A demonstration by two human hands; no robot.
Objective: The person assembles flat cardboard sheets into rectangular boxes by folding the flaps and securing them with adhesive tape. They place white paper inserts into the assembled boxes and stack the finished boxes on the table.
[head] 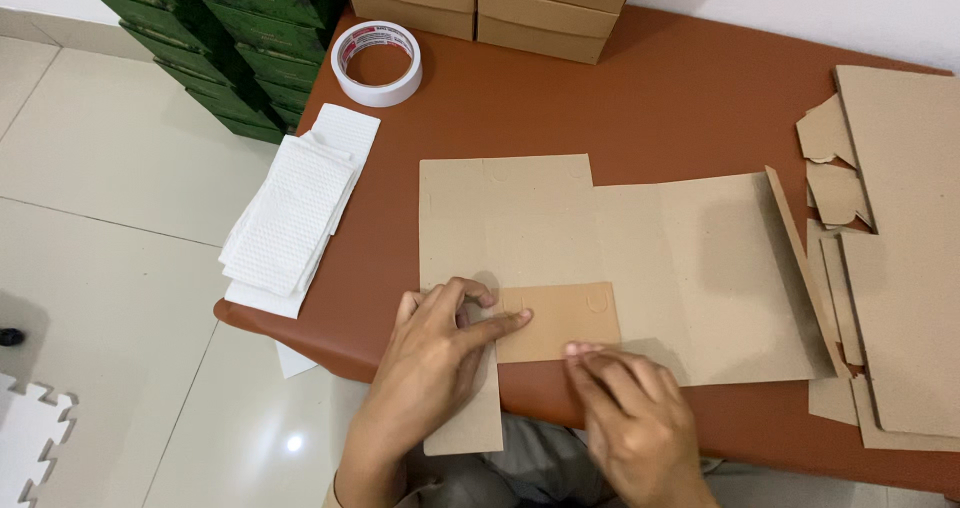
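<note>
A flat brown cardboard box blank [640,258] lies unfolded on the reddish-brown table [660,98], its near edge hanging over the table's front. A small flap [560,318] is folded over onto the blank. My left hand [435,363] rests on the blank's left panel, its index finger pressing the flap's left end. My right hand [630,408] lies with its fingertips on the flap's lower edge.
A stack of flat cardboard blanks [900,258] lies at the right. White embossed paper sheets [295,213] overhang the table's left edge. A roll of tape [377,62] stands beyond them. Brown boxes [490,3] and green boxes [230,38] are stacked at the back.
</note>
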